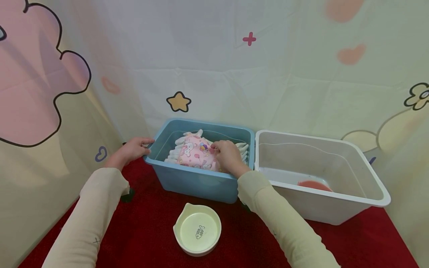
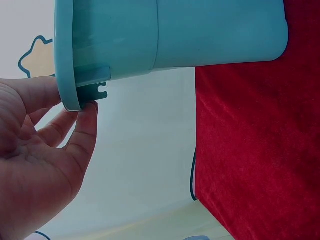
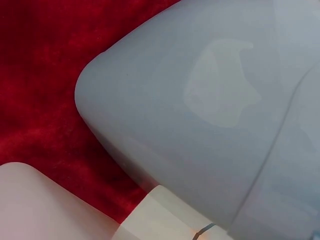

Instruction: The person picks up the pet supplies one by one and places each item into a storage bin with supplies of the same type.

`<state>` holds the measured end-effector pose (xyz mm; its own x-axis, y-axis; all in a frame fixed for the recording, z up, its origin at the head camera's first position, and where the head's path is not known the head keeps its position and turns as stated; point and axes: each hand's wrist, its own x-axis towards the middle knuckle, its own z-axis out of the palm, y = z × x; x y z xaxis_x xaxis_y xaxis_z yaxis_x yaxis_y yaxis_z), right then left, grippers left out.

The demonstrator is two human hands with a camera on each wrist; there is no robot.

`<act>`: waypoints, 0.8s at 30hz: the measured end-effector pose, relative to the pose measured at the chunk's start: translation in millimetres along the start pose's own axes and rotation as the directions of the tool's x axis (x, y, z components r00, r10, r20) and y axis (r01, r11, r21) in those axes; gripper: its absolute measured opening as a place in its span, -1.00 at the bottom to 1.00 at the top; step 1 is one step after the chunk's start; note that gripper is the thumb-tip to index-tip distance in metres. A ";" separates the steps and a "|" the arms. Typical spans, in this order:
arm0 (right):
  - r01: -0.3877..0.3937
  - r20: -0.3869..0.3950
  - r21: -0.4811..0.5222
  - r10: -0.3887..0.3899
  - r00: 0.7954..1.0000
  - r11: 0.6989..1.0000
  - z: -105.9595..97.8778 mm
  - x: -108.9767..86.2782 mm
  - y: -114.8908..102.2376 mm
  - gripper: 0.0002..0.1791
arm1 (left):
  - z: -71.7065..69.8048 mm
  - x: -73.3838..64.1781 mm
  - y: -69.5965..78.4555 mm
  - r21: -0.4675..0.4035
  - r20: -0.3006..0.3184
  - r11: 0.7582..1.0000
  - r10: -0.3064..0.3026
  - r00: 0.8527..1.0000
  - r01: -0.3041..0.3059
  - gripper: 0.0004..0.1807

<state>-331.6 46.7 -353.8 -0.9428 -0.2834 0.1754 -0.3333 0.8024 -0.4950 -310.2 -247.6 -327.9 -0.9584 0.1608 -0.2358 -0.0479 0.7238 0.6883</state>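
Note:
A blue plastic bin stands on the red cloth. My left hand holds its left rim, the thumb on one side and fingertips under the lip in the left wrist view. Inside the bin lies a soft pink item printed with cartoon figures, on top of several white folded pieces. My right hand reaches over the front rim, its fingertips pinching the pink item near its right side. The right wrist view shows only the bin's outer wall; the right hand is out of sight there.
A white bin stands against the blue bin's right side, with a coral-coloured round object inside. In front sits a cream bowl with a pointed ear and a fish-bone drawing. A printed curtain hangs behind the bins.

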 end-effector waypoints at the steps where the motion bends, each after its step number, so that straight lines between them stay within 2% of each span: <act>1: -0.008 0.009 0.003 0.008 1.000 1.000 0.2 0.0 -0.2 -0.67 | 0.1 -0.1 0.2 0.000 0.001 1.000 -0.001 1.000 0.001 -0.43; 8: -0.040 0.034 0.008 0.039 0.999 0.999 0.6 -1.9 -1.2 -0.66 | 0.0 -0.3 0.1 0.005 0.000 1.000 0.005 1.000 -0.005 -0.43; 24: -0.061 0.092 0.055 0.056 0.994 0.997 3.7 1.3 3.5 -0.59 | 0.1 0.1 0.3 -0.023 0.008 1.000 -0.007 1.000 0.007 -0.43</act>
<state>-333.9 47.2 -358.4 -0.9559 -0.2856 0.0683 -0.2749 0.7881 -0.5507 -310.3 -247.2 -327.7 -0.9559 0.1611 -0.2455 -0.0607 0.7094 0.7022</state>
